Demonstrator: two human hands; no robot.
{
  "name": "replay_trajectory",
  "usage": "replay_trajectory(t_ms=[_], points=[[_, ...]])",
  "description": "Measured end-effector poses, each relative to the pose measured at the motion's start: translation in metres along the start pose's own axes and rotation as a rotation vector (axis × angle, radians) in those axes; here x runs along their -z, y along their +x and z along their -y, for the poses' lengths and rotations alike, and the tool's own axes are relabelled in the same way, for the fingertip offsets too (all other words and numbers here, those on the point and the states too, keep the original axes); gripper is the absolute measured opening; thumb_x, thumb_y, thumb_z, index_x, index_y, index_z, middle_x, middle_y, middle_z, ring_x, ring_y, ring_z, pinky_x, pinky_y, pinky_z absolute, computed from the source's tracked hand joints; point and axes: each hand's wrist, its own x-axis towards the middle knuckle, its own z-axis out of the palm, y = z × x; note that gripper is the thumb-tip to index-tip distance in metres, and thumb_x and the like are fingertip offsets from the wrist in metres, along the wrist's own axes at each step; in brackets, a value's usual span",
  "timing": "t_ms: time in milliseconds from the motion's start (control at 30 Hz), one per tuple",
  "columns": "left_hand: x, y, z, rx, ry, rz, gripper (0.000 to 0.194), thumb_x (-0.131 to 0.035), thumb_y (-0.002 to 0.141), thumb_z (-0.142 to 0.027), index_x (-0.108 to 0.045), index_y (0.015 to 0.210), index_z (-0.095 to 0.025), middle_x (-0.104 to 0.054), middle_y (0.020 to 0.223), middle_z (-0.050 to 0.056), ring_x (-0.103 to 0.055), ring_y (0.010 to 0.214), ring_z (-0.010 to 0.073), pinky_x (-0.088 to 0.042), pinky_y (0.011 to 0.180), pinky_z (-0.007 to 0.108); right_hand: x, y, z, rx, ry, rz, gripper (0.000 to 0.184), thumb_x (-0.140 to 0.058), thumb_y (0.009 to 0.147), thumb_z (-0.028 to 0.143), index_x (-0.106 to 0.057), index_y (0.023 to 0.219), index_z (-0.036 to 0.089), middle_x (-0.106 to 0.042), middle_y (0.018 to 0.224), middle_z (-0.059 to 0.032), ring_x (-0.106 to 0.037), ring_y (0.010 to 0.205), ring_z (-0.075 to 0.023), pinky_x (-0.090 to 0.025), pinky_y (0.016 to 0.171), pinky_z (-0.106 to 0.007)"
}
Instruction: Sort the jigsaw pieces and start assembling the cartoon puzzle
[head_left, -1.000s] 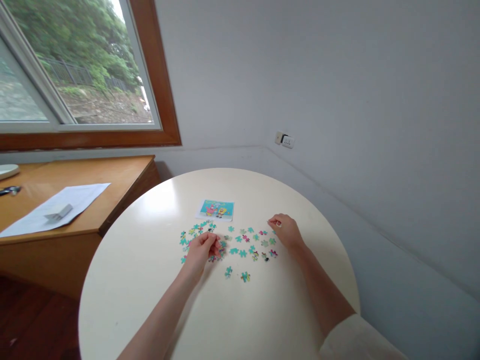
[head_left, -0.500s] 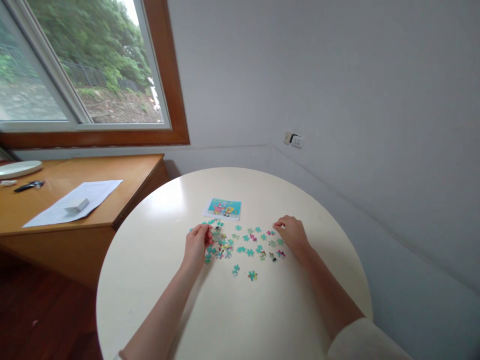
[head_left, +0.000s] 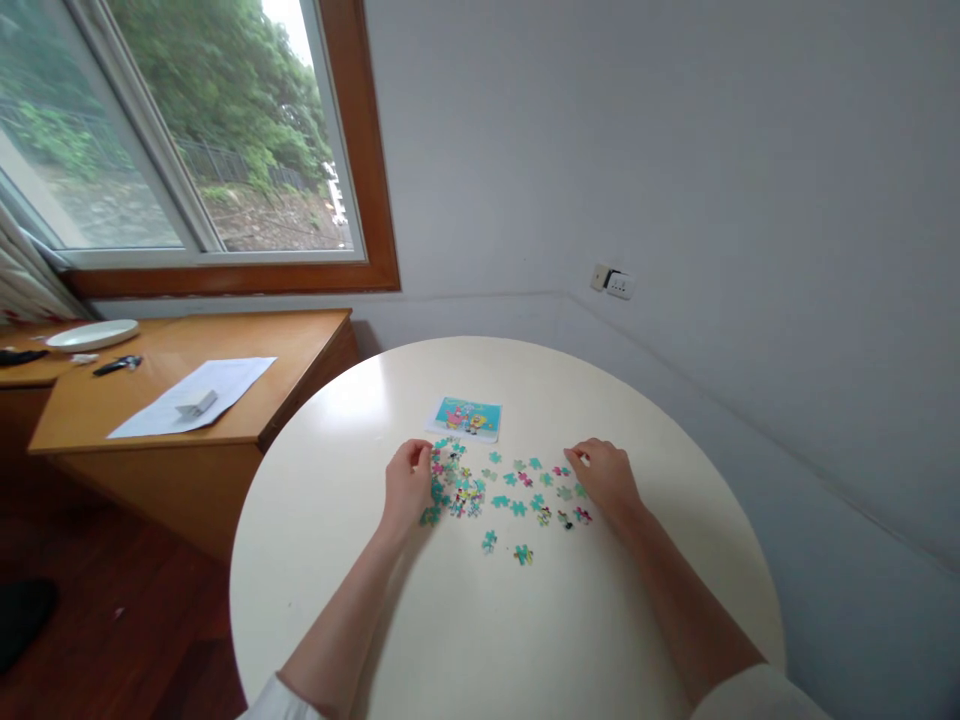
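Many small jigsaw puzzle pieces [head_left: 518, 508], mostly teal with some pink and yellow, lie on the round white table [head_left: 480, 640]. My left hand [head_left: 409, 488] is at the left edge of a denser pile of pieces [head_left: 469, 495], thumb and fingers pinched together. To the right of the looser pieces rests my right hand [head_left: 606, 480], also in a pinch, close to a pink piece [head_left: 561, 471]. Anything between either hand's fingertips is too small or hidden to make out. A picture card [head_left: 469, 418] with cartoon figures lies flat beyond the pile.
Left of the table stands a wooden desk [head_left: 307, 345] holding a paper sheet [head_left: 244, 375], a small white box [head_left: 196, 402], a black object [head_left: 116, 366] and a white round plate [head_left: 94, 334]. A wall with a socket [head_left: 619, 285] rises behind, beside a window [head_left: 262, 130].
The head view has turned a little left, so everything appears farther right. Relative to the pile, my left hand has drawn slightly left. My right hand keeps about the same place among the pieces.
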Motion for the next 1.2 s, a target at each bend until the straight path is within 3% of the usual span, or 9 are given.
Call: replay_trajectory(t_ms=[67, 167, 267, 433, 833, 1067, 1200], points=[[-0.003, -0.004, 0.003, -0.149, 0.192, 0.06, 0.025, -0.044, 0.08, -0.028, -0.063, 0.092, -0.017, -0.061, 0.105, 0.011, -0.056, 0.1, 0.0236, -0.041, 0.088, 0.036, -0.001, -0.001, 0.004, 0.013, 0.058, -0.014, 0.029, -0.041, 0.087, 0.028, -0.068, 0.086, 0.018, -0.066, 0.097, -0.0089, -0.057, 0.094, -0.0219, -0.038, 0.083, -0.033], [-0.01, -0.012, 0.007, -0.248, 0.519, 0.197, 0.04, -0.042, 0.083, -0.027, -0.054, 0.119, -0.014, -0.041, 0.137, 0.017, -0.031, 0.129, 0.0308, -0.017, 0.107, 0.051, -0.005, -0.006, 0.016, 0.076, 0.102, 0.009, 0.035, -0.038, 0.09, 0.031, -0.061, 0.111, 0.017, -0.059, 0.118, -0.0111, -0.052, 0.11, -0.0217, -0.035, 0.093, -0.034], [-0.014, -0.019, 0.008, -0.224, 0.756, 0.341, 0.052, -0.037, 0.087, -0.035, -0.038, 0.134, -0.013, -0.027, 0.145, 0.017, -0.017, 0.136, 0.0322, -0.006, 0.107, 0.058, -0.011, -0.015, 0.033, 0.109, 0.042, 0.12, 0.051, -0.035, 0.09, 0.04, -0.042, 0.133, 0.014, -0.041, 0.138, -0.0145, -0.034, 0.129, -0.0264, -0.026, 0.104, -0.04], [-0.015, -0.024, 0.003, -0.166, 0.974, 0.496, 0.054, -0.03, 0.089, -0.045, -0.032, 0.138, -0.022, -0.024, 0.147, 0.013, -0.017, 0.136, 0.0288, -0.004, 0.108, 0.056, -0.016, -0.028, 0.052, 0.133, -0.057, 0.285, 0.062, -0.03, 0.088, 0.055, -0.028, 0.141, 0.022, -0.025, 0.147, -0.0119, -0.018, 0.135, -0.0311, -0.016, 0.107, -0.049], [-0.017, -0.042, -0.013, -0.222, 0.927, 0.661, 0.062, -0.027, 0.086, -0.057, -0.027, 0.14, -0.027, -0.017, 0.15, 0.011, -0.01, 0.137, 0.0298, -0.005, 0.108, 0.056, -0.015, -0.034, 0.058, 0.189, -0.092, 0.289, 0.059, -0.028, 0.089, 0.056, -0.028, 0.14, 0.027, -0.024, 0.148, -0.0083, -0.017, 0.135, -0.0288, -0.016, 0.107, -0.051], [-0.02, -0.045, -0.014, -0.263, 0.893, 0.63, 0.057, -0.03, 0.087, -0.052, -0.032, 0.138, -0.026, -0.017, 0.149, 0.01, -0.011, 0.138, 0.028, -0.006, 0.109, 0.054, -0.014, -0.032, 0.057, 0.219, -0.028, 0.235, 0.056, -0.024, 0.091, 0.05, -0.03, 0.14, 0.024, -0.025, 0.147, -0.0095, -0.019, 0.135, -0.0283, -0.018, 0.107, -0.051], [-0.02, -0.047, -0.018, -0.313, 0.869, 0.64, 0.057, -0.029, 0.088, -0.052, -0.029, 0.139, -0.027, -0.018, 0.15, 0.009, -0.01, 0.138, 0.0272, -0.006, 0.109, 0.054, -0.007, -0.032, 0.06, 0.344, 0.025, 0.243, 0.053, -0.025, 0.091, 0.048, -0.029, 0.14, 0.027, -0.021, 0.148, -0.0074, -0.013, 0.136, -0.0271, -0.015, 0.107, -0.052]])
